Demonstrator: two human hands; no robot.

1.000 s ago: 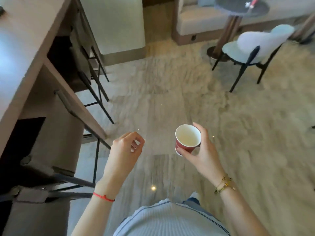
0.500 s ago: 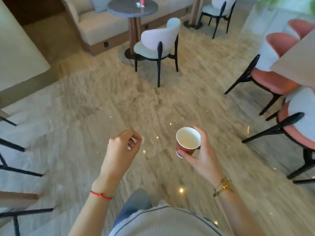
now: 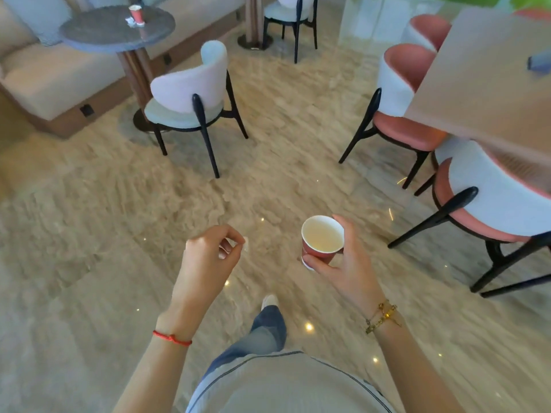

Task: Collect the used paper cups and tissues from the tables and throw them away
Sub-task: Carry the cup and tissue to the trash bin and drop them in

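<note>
The step in hand looks like walking to the next bench to pick up more trash. The round grey bench (image 3: 89,37) sits far off at about 11 o'clock, with a white chair (image 3: 190,93) pulled up near it. It would be good to walk around that chair and come to the bench from the open side.

On that round bench stands a second red paper cup (image 3: 136,14). It is upright. Something small and white, maybe a tissue, lies just beside it, but it is too blurry to be sure. I cannot tell what is inside that cup from here.

At about 2 o'clock there is a tan bench (image 3: 483,93) with pink chairs (image 3: 411,84) tucked by it.

The right hand (image 3: 343,263) grips a red paper cup (image 3: 320,244) with thumb and fingers curled around its side. The cup is upright, at about 1 o'clock, above the floor. Its white inside looks bare, with no drink that I can see. Keep it level anyway, so any last drops stay in.

The left hand (image 3: 208,257) is curled and pinches a tiny white scrap (image 3: 246,244), likely a bit of tissue. That scrap could go into the held cup, which would free this hand for the next pickup.
</note>
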